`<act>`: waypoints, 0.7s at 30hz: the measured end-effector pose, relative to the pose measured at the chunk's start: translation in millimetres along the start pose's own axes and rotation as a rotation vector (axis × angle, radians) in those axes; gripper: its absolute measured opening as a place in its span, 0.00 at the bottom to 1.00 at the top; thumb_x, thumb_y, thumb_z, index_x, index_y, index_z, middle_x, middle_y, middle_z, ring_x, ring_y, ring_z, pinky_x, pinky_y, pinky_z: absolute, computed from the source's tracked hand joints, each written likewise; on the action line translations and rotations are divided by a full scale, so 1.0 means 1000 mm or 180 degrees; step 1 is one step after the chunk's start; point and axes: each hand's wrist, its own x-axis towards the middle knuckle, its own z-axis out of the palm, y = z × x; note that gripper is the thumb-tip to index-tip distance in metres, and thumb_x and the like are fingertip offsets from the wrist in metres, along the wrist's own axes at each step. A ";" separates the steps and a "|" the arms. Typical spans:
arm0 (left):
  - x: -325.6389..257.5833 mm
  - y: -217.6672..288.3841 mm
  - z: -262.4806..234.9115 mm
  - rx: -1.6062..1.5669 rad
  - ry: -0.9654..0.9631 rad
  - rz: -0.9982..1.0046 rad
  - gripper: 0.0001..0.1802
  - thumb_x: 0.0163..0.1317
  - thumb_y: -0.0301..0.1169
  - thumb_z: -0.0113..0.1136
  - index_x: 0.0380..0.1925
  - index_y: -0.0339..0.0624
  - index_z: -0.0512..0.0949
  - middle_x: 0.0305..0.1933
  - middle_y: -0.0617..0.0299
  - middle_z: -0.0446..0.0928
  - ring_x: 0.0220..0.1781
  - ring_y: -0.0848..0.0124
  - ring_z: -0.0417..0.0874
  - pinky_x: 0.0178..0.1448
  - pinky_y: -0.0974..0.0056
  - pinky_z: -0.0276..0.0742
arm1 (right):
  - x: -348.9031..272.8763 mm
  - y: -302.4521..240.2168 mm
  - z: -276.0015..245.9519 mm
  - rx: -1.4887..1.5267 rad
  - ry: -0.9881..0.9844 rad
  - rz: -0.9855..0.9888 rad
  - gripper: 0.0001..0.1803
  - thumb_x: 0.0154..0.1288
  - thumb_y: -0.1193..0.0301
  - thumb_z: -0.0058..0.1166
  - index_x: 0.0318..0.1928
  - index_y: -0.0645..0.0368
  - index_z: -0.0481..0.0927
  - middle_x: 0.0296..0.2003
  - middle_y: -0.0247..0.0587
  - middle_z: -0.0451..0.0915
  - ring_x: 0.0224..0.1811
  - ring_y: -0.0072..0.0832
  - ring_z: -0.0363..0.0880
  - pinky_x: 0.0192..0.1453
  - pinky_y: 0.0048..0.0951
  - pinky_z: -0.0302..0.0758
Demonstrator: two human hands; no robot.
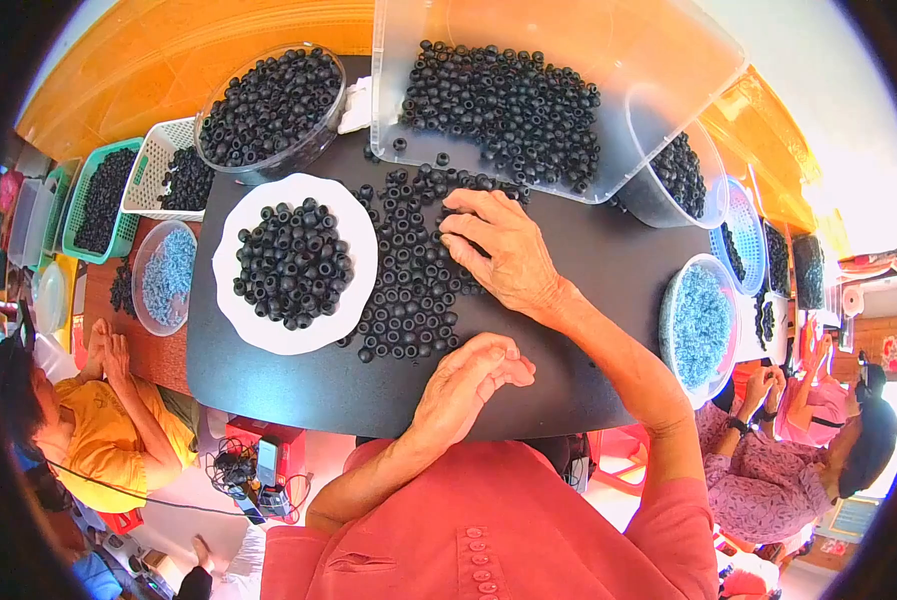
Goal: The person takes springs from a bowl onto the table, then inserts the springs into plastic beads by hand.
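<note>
Many round black beads (406,290) with holes lie loose in a patch on the dark table (608,300). Over the right side of this patch is my right hand (503,248), palm down. Its fingers are bent and apart, with the tips at the beads; nothing shows in its grasp. Close to the table's front edge, my left hand (468,385) is turned on its side with curled fingers. Whatever it may hold is hidden. Left of the loose beads stands a white scalloped plate (238,320) heaped with black beads (293,265).
A clear bin (648,60) of black beads tilts at the back. Round tubs (268,110) and baskets (98,200) of beads stand left, with a bowl of blue pieces (693,325) at right. People sit left in a yellow shirt (118,440) and right in a patterned top (768,475).
</note>
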 end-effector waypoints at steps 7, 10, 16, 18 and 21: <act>0.000 -0.006 0.005 0.0013 -0.0004 0.0105 0.12 0.71 0.33 0.43 0.41 0.35 0.72 0.39 0.51 0.78 0.45 0.67 0.80 0.56 0.63 0.71 | 0.054 0.060 -0.023 -0.0556 0.0973 -0.0138 0.11 0.56 0.68 0.58 0.41 0.52 0.78 0.41 0.36 0.76 0.45 0.39 0.73 0.46 0.39 0.70; 0.001 -0.006 0.004 0.0013 -0.0036 0.0114 0.12 0.71 0.33 0.43 0.41 0.35 0.72 0.39 0.51 0.78 0.45 0.66 0.80 0.56 0.63 0.71 | 0.079 0.081 -0.018 -0.1259 0.0893 0.0005 0.15 0.57 0.65 0.60 0.45 0.51 0.78 0.45 0.37 0.75 0.44 0.42 0.72 0.44 0.40 0.73; 0.000 -0.003 0.005 0.0032 0.0103 -0.0012 0.12 0.69 0.34 0.44 0.40 0.37 0.72 0.34 0.52 0.79 0.50 0.62 0.77 0.60 0.59 0.68 | 0.082 0.084 0.002 -0.1215 0.0283 0.0321 0.14 0.57 0.59 0.58 0.42 0.49 0.81 0.46 0.34 0.75 0.47 0.42 0.71 0.48 0.45 0.73; -0.001 -0.002 0.005 0.0050 0.0104 -0.0006 0.12 0.69 0.34 0.44 0.40 0.36 0.72 0.34 0.52 0.79 0.50 0.62 0.77 0.60 0.59 0.68 | 0.075 0.080 0.002 -0.1002 0.0257 0.0314 0.13 0.58 0.59 0.58 0.41 0.49 0.82 0.45 0.35 0.75 0.47 0.42 0.71 0.49 0.44 0.73; 0.000 0.000 0.006 0.0086 0.0105 -0.0011 0.12 0.69 0.34 0.44 0.40 0.36 0.72 0.34 0.52 0.79 0.50 0.62 0.77 0.60 0.59 0.68 | 0.064 0.073 -0.001 -0.0680 0.0310 0.0184 0.12 0.58 0.61 0.58 0.39 0.52 0.82 0.42 0.38 0.77 0.45 0.42 0.72 0.47 0.43 0.74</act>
